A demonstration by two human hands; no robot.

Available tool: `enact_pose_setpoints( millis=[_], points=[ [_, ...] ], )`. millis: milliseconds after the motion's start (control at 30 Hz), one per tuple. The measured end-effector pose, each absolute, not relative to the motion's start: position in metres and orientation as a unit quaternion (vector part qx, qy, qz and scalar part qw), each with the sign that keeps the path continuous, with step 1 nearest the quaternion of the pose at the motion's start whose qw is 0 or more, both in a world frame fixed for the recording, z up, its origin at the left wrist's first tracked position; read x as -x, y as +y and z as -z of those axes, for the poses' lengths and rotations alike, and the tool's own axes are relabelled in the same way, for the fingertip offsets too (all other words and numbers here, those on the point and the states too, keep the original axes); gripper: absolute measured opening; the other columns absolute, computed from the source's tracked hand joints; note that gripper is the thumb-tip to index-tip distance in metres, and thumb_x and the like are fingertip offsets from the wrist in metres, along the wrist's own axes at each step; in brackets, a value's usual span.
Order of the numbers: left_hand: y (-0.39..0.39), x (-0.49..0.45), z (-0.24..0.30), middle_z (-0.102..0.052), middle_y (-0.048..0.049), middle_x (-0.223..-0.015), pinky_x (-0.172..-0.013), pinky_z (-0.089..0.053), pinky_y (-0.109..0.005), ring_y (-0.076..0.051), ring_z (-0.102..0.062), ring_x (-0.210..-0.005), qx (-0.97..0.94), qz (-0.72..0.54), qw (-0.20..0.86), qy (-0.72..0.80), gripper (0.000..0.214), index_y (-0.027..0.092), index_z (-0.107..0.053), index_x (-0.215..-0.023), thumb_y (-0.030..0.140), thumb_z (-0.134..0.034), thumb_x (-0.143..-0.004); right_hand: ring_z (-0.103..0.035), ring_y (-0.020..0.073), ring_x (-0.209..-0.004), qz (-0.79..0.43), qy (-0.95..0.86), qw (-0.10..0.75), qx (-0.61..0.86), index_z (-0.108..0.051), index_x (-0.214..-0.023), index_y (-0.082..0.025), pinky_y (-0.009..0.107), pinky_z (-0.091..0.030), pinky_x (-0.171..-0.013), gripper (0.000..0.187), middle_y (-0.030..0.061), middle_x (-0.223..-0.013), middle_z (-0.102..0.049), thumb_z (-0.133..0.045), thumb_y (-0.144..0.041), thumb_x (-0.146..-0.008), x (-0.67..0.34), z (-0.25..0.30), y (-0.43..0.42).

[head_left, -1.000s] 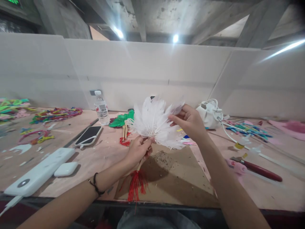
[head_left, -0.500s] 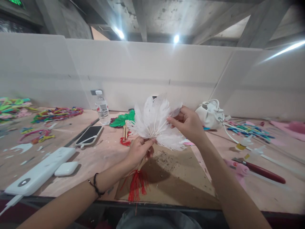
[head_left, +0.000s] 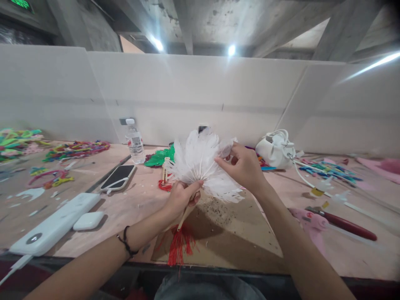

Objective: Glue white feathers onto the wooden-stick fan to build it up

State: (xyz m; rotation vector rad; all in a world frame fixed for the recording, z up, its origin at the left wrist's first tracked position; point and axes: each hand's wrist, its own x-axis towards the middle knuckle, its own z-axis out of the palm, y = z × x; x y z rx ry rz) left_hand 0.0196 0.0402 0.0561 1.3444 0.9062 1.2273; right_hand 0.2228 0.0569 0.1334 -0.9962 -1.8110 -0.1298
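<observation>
A white feather fan is held upright above a brown board, its feathers spread from a thin handle. My left hand is closed around the base, the thumb on the point where the quills meet. A red tassel hangs from the handle's lower end. At the fan's right edge, my right hand pinches a feather between thumb and fingers. Part of that feather is hidden behind the fingers.
On the left lie a phone, a white power bank and an earbud case. A water bottle stands behind. To the right are a white bag, pink glue gun, red-handled pliers and small glue bottles.
My right hand has shifted slightly left and down with the feather edge. The fan has tilted a little to the left, while my left hand keeps its hold.
</observation>
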Motion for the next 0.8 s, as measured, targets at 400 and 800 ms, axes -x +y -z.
enact_pose_setpoints(
  millis=[400,800],
  points=[
    [0.036,-0.024,-0.066,-0.036,0.0087,-0.038,-0.039,-0.020,-0.022,-0.006,-0.028,-0.035,-0.549,-0.519,0.486,0.439,0.044,0.024,-0.043,-0.053,0.046,-0.072,-0.078,-0.057,0.0243,-0.082,0.107,-0.768,0.501,0.384,-0.062,-0.081,-0.022,0.036,-0.043,-0.071,0.016,0.0031,-0.078,-0.062,-0.076,-0.029,-0.087,-0.225,-0.133,0.060],
    [0.027,-0.022,-0.069,-0.035,0.0075,-0.035,-0.040,-0.019,-0.025,-0.009,-0.029,-0.035,-0.591,-0.486,0.451,0.460,0.046,0.025,-0.045,-0.047,0.050,-0.068,-0.078,-0.061,0.0298,-0.105,0.060,-0.724,0.580,0.369,-0.065,-0.077,-0.027,0.048,-0.045,-0.099,0.016,0.0059,-0.101,-0.073,-0.074,-0.033,-0.089,-0.238,-0.140,0.067]
  ],
)
